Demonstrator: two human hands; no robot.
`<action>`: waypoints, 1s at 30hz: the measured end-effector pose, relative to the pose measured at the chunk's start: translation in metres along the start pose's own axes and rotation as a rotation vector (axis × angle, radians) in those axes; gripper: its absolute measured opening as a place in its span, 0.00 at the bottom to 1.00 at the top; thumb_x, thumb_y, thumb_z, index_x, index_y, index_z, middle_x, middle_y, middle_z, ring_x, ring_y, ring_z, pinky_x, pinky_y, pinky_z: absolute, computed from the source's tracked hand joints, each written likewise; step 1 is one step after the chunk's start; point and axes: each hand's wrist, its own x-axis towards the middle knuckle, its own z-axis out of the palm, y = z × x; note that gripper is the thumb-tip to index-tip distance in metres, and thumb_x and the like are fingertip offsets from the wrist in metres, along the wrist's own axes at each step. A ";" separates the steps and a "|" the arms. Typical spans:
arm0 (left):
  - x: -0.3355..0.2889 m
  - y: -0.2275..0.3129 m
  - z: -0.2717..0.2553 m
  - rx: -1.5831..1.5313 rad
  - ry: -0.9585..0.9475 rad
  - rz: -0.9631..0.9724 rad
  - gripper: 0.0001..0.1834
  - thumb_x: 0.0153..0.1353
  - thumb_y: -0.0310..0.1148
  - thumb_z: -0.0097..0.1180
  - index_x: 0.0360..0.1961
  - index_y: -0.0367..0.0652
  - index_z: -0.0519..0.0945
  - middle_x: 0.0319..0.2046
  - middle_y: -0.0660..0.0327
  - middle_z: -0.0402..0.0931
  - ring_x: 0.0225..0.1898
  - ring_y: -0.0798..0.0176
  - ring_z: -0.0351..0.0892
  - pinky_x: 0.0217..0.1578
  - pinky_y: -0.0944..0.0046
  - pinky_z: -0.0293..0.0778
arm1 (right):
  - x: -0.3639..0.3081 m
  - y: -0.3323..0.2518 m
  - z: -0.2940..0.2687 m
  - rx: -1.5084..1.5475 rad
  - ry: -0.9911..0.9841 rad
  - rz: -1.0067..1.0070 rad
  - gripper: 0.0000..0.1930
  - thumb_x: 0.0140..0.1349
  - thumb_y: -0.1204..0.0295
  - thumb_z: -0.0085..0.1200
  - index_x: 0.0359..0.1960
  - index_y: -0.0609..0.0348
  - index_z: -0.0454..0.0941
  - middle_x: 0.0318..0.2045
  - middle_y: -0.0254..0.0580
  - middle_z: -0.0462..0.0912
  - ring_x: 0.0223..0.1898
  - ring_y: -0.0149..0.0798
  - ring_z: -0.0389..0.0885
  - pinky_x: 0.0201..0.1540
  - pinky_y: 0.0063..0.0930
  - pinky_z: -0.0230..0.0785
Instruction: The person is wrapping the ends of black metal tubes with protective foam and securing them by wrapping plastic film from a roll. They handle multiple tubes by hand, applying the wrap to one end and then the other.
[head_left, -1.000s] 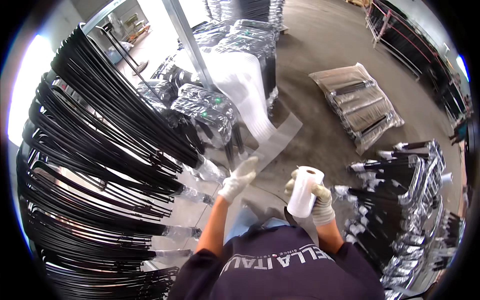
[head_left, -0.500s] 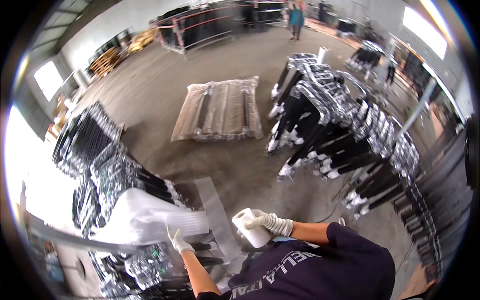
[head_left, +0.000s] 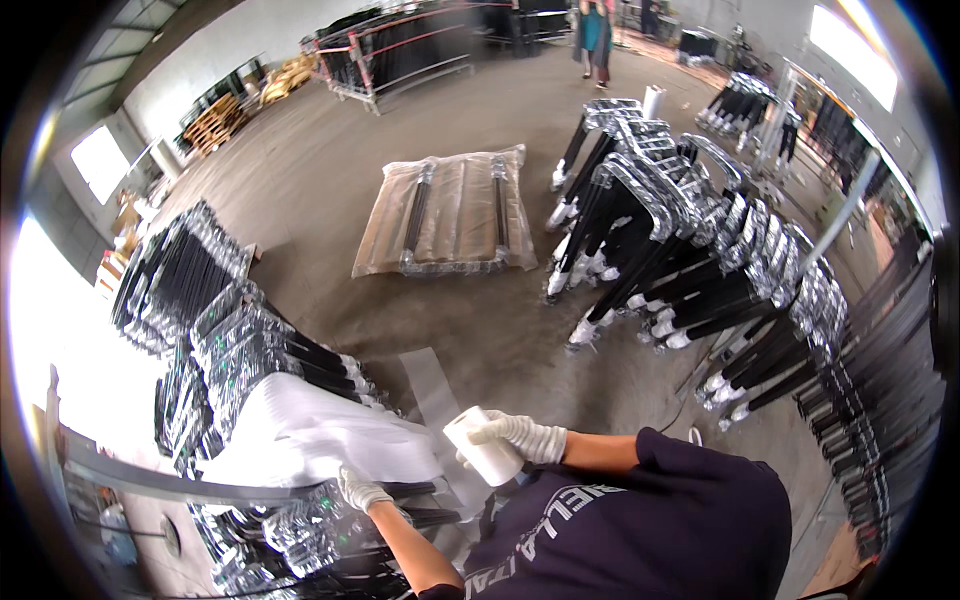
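My right hand [head_left: 522, 438], in a white knit glove, grips a roll of clear plastic film [head_left: 484, 456] from its right side, tilted in front of my chest. My left hand [head_left: 362, 492], also gloved, is at the lower edge of a white foam sheet [head_left: 320, 430]; its fingers look extended, and any contact is unclear. The sheet is draped over film-wrapped black metal frames [head_left: 310, 535] stacked at my left. Beside the roll, a pale translucent strip [head_left: 428, 382] extends down to the floor.
Stacked black frames [head_left: 178, 270] stand farther left. A flat film-wrapped bundle [head_left: 460, 215] lies ahead on the floor. Rows of leaning frames with wrapped ends [head_left: 640, 210] curve along the right. A person [head_left: 594, 42] stands at the back near a red-railed rack [head_left: 365, 70].
The foam sheet now spreads wider and lower to the right. My left hand has shifted slightly down beside it. The roll has moved slightly left and up in my right hand.
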 end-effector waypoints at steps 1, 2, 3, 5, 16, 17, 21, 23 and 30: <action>-0.008 0.000 -0.002 0.045 0.002 0.043 0.14 0.54 0.29 0.50 0.44 0.41 0.72 0.40 0.59 0.72 0.39 0.62 0.71 0.42 0.64 0.68 | 0.004 -0.004 -0.004 -0.038 -0.044 0.022 0.25 0.49 0.64 0.56 0.47 0.62 0.65 0.32 0.47 0.77 0.32 0.37 0.77 0.36 0.26 0.71; -0.018 0.000 -0.005 0.090 0.005 0.084 0.18 0.53 0.27 0.52 0.47 0.42 0.70 0.40 0.59 0.71 0.39 0.62 0.70 0.42 0.63 0.68 | 0.009 -0.009 -0.007 -0.008 -0.084 0.068 0.24 0.49 0.66 0.57 0.46 0.62 0.65 0.33 0.47 0.76 0.32 0.37 0.78 0.36 0.27 0.71; -0.041 0.011 -0.003 0.153 0.004 0.112 0.17 0.51 0.24 0.52 0.44 0.42 0.71 0.37 0.61 0.71 0.37 0.64 0.70 0.40 0.66 0.69 | 0.021 -0.006 -0.016 0.034 -0.135 0.121 0.23 0.49 0.68 0.57 0.46 0.62 0.65 0.32 0.47 0.76 0.32 0.37 0.78 0.36 0.27 0.72; -0.097 0.030 0.007 0.240 -0.045 0.248 0.17 0.52 0.24 0.52 0.45 0.40 0.70 0.37 0.62 0.72 0.38 0.65 0.71 0.39 0.68 0.69 | 0.037 -0.010 -0.023 0.063 -0.162 0.220 0.21 0.48 0.70 0.57 0.44 0.62 0.66 0.32 0.48 0.76 0.31 0.37 0.78 0.35 0.27 0.73; -0.360 0.018 -0.106 1.343 -0.058 0.360 0.14 0.45 0.21 0.44 0.26 0.53 0.78 0.26 0.59 0.76 0.29 0.53 0.74 0.32 0.60 0.70 | 0.056 -0.015 0.008 -0.190 -0.693 0.628 0.26 0.41 0.66 0.60 0.44 0.61 0.68 0.36 0.43 0.76 0.35 0.34 0.76 0.38 0.27 0.71; -0.382 0.035 -0.101 1.380 -0.034 0.308 0.14 0.46 0.21 0.43 0.25 0.52 0.78 0.25 0.60 0.75 0.29 0.55 0.74 0.31 0.61 0.70 | 0.051 -0.004 0.012 -0.235 -0.831 0.653 0.28 0.39 0.66 0.61 0.44 0.61 0.68 0.38 0.43 0.76 0.35 0.33 0.76 0.39 0.27 0.70; -0.458 0.054 -0.086 1.419 0.037 0.189 0.12 0.44 0.22 0.42 0.23 0.50 0.77 0.25 0.60 0.75 0.30 0.55 0.75 0.30 0.61 0.70 | -0.005 0.042 0.044 -0.450 -1.191 0.993 0.37 0.30 0.68 0.68 0.49 0.60 0.67 0.42 0.38 0.74 0.40 0.30 0.73 0.45 0.24 0.64; -0.486 0.055 -0.074 1.411 0.059 0.112 0.10 0.44 0.23 0.44 0.24 0.49 0.77 0.25 0.60 0.75 0.29 0.55 0.75 0.30 0.60 0.70 | -0.032 0.061 0.058 -0.677 -1.455 0.980 0.43 0.31 0.65 0.69 0.54 0.59 0.63 0.41 0.36 0.74 0.46 0.31 0.68 0.50 0.24 0.59; -0.614 0.019 -0.104 1.248 0.338 0.158 0.10 0.44 0.24 0.45 0.28 0.49 0.76 0.25 0.61 0.75 0.30 0.56 0.74 0.32 0.61 0.69 | -0.124 0.131 0.072 -0.796 -2.034 1.302 0.43 0.31 0.67 0.69 0.54 0.59 0.62 0.42 0.38 0.73 0.45 0.32 0.69 0.48 0.25 0.61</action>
